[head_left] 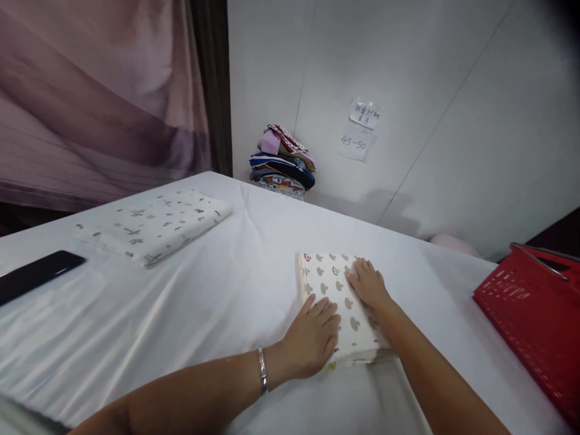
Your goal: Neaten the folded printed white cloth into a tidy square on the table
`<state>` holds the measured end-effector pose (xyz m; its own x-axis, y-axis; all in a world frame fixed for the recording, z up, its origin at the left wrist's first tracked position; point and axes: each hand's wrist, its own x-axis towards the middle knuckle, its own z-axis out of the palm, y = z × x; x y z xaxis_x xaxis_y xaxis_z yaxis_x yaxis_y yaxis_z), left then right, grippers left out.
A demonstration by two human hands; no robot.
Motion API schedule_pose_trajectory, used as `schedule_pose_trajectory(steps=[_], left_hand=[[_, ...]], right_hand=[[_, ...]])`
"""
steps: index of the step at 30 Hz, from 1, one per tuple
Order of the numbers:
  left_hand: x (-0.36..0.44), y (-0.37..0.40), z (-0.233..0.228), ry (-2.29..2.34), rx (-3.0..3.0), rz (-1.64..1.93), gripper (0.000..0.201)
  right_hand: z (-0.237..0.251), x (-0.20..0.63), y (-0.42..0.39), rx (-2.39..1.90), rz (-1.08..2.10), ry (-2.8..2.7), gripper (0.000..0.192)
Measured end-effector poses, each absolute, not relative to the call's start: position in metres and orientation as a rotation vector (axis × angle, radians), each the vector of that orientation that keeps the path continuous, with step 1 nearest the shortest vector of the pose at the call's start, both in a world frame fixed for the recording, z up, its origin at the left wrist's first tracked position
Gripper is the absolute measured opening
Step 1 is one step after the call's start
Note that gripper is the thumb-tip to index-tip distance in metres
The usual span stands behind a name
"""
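A folded cream cloth (333, 284) printed with grey mushroom shapes lies on the white table (235, 284). My left hand (312, 338) rests flat on its near left part, fingers spread, a silver bangle on that wrist. My right hand (369, 283) presses flat on the cloth's right side, fingers pointing away from me. Neither hand grips anything.
Another folded white patterned cloth (156, 225) lies at the far left, a black phone (36, 275) near the left edge. A pile of folded colourful fabrics (283, 162) sits against the wall. A red plastic basket (534, 314) stands at the right edge.
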<state>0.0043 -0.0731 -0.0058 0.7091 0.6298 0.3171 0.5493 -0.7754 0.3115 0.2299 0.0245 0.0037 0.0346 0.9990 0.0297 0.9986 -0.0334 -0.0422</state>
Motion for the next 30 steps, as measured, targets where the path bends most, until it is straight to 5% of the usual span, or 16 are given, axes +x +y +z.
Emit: schedule_pose_trajectory(steps=[30], left_hand=[[0.008,-0.074,-0.015,0.983,2.77,0.663,0.042]], right_hand=[[0.005,0.152,0.046,-1.88,0.255,-2.421,0.061]])
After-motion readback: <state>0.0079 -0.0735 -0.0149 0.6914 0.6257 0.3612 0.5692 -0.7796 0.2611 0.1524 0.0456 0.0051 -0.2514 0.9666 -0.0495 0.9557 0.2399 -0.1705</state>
